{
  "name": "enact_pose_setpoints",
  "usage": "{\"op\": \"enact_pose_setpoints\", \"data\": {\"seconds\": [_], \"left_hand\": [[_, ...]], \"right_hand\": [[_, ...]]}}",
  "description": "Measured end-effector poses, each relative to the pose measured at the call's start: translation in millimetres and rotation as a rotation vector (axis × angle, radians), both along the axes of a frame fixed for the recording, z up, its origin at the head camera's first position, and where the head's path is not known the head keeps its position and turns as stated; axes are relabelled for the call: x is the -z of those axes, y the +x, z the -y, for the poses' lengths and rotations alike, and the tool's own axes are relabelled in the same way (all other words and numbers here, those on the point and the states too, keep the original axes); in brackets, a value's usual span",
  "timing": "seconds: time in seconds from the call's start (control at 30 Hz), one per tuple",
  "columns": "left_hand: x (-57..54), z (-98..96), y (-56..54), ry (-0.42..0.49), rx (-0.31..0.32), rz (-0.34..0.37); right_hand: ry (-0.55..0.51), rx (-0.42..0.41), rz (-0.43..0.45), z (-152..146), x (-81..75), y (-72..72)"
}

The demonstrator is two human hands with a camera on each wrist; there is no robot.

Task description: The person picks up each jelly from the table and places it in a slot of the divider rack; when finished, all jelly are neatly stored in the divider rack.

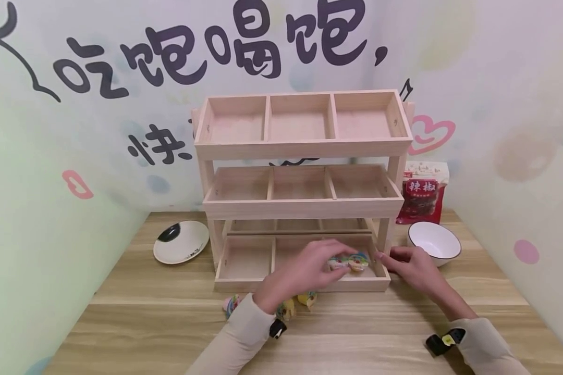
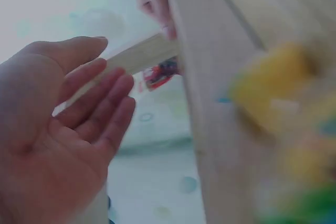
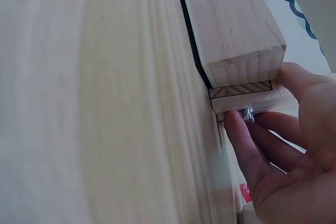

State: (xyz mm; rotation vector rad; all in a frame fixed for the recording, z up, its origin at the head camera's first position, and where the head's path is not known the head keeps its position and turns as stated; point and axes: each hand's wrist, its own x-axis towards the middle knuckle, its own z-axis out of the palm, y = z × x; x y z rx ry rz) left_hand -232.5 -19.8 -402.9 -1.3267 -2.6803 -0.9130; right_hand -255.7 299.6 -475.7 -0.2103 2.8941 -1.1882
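Note:
A three-tier wooden rack (image 1: 302,209) with divided trays stands before me. Over the right compartment of its bottom tray (image 1: 248,285) is my left hand (image 1: 309,265), fingers loosely bent, palm bare in the left wrist view. Small colourful wrapped snacks (image 1: 358,262) lie in that compartment, right by its fingertips and partly hidden. My right hand (image 1: 415,268) grips the right end of the bottom tray; in the right wrist view its thumb is at the wooden corner and its fingers are beside a metal bolt (image 3: 248,114).
More small snacks, one pink and blue (image 1: 231,305) and two yellowish (image 1: 307,299), lie before the rack, partly behind my left arm. A plate (image 1: 187,242) sits to the left. On the right are a white bowl (image 1: 435,240) and a red packet (image 1: 422,195).

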Motion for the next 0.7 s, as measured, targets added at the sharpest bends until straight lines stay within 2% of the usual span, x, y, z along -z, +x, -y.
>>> {"op": "enact_pose_setpoints", "data": {"seconds": [0.17, 0.3, 0.47, 0.57, 0.7], "left_hand": [[18.9, 21.4, 14.5, 0.059, 0.021, 0.013], [28.0, 37.5, 26.9, 0.028, 0.013, -0.023], [32.1, 51.4, 42.0, -0.079, -0.012, -0.109], [32.6, 54.7, 45.6, -0.107, -0.027, -0.133], [31.0, 59.3, 47.6, -0.129, -0.081, -0.161]], "right_hand": [[-0.010, 0.003, 0.011, 0.0, -0.8, 0.4], [-0.010, 0.005, 0.002, -1.7, -0.6, 2.0], [-0.020, 0.001, -0.005, -3.3, -0.3, 4.7], [-0.025, -0.001, -0.009, -3.3, -0.9, 5.1], [-0.009, -0.019, -0.011, 0.3, -1.8, 1.9]]}}
